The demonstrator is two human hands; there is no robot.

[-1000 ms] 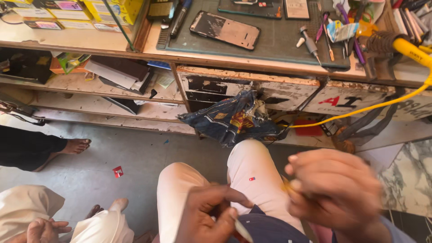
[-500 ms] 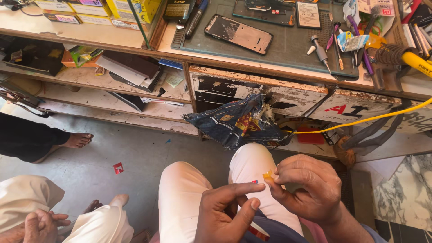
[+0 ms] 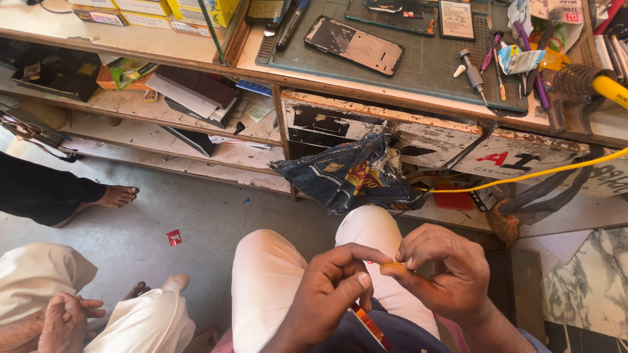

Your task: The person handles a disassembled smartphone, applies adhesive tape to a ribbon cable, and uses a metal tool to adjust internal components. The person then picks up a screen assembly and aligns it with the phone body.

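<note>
A: Status on the hands?

B: Both are over the lap, above the white trousers. Right hand has its fingers pressed together, pinching a small orange piece at the tips. Left hand comes in from the other side, index finger extended, tip touching the same piece. A thin red-and-orange strip sits under the left palm; can't tell whether that hand grips it or it just lies there.

A: What is the piece?

B: Too small to say. Mostly covered by fingertips.

A: Handling advice?

B: Judgement only: keep the pinch firm but light, work close over the lap so a slip lands on cloth, not the floor. Move one hand, hold the other fixed.

A: Surroundings?

B: The surface ahead carries a dark mat with an opened phone, a small screwdriver and other tools. A yellow cable runs across the front. A crumpled denim bag hangs from a drawer. Another person sits at left, hands clasped.
</note>
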